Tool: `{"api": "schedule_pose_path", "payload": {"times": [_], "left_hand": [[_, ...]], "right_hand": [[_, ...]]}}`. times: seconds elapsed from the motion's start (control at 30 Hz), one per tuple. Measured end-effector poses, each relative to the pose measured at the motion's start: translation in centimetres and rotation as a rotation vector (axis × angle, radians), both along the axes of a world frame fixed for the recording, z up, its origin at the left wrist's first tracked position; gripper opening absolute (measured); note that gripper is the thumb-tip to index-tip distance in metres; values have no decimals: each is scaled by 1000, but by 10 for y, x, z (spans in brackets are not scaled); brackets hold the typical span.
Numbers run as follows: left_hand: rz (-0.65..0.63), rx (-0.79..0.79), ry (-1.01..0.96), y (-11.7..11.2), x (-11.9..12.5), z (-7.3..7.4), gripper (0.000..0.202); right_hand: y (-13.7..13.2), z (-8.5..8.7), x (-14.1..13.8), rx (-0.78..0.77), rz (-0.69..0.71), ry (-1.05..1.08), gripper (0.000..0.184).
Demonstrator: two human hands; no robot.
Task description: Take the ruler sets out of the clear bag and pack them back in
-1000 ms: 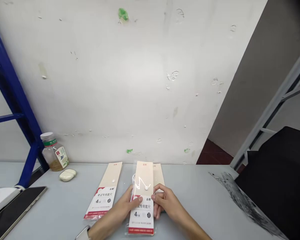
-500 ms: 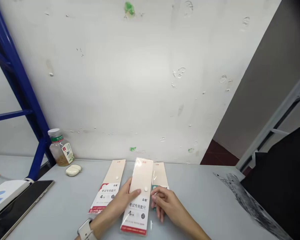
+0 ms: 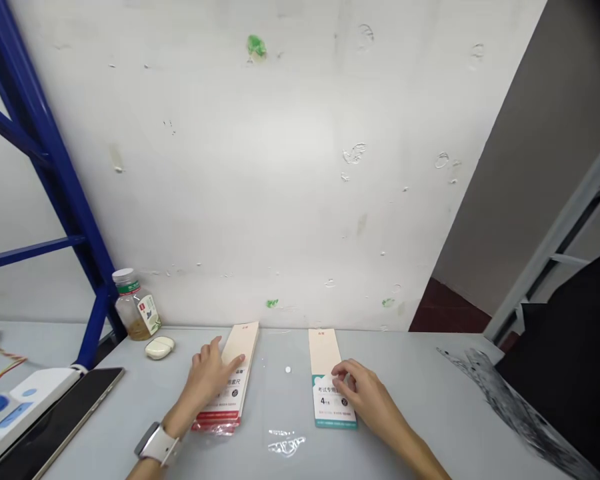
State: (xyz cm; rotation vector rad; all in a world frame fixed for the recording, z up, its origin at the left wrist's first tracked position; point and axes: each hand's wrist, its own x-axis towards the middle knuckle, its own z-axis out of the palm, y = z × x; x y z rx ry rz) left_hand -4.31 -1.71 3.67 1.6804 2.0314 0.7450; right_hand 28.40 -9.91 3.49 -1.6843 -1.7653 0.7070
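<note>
Two flat packs of rulers lie on the grey table (image 3: 410, 407). A red-edged pack (image 3: 233, 373) sits left of centre, stacked on another red one. My left hand (image 3: 207, 375) lies flat on it with fingers spread, a watch on the wrist. To the right lies a teal-edged pack (image 3: 327, 373). My right hand (image 3: 365, 393) rests on its right edge, fingers curled against the card. A small white dot (image 3: 287, 369) and a clear plastic sleeve (image 3: 286, 443) lie between the packs.
A glass jar (image 3: 135, 313) and a cream earbud case (image 3: 159, 347) stand at the back left by a blue rack post (image 3: 55, 187). A dark tablet (image 3: 55, 420) and white power strip (image 3: 25, 400) lie far left. A black chair (image 3: 565, 360) is at the right.
The red pack held between both hands has gone left onto the other red pack under my left hand. My right hand has shifted right onto the uncovered teal pack.
</note>
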Motion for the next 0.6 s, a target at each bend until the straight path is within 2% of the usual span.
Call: {"api": "schedule_pose_path", "payload": {"times": [0.1, 0.2, 0.3, 0.37, 0.47, 0.53, 0.6], "left_hand": [[-64, -26, 205, -6, 6, -5, 73], [-113, -42, 304, -8, 10, -6, 70], [-142, 63, 361, -11, 16, -8, 61], [-223, 218, 412, -15, 25, -9, 49], [-482, 407, 450, -26, 42, -16, 37], [-651, 460, 464, -35, 53, -24, 36], [-730, 486, 488, -42, 61, -33, 38]], "right_hand": [[-2, 4, 6, -57, -39, -97, 25], [-6, 7, 9, -198, -16, -152, 48], [-9, 9, 10, -276, 25, -189, 63], [-9, 8, 10, -286, 29, -196, 58], [-7, 4, 12, -285, 10, -119, 39], [-4, 3, 15, -277, 14, -13, 26], [-2, 3, 18, -262, 32, 87, 17]]}}
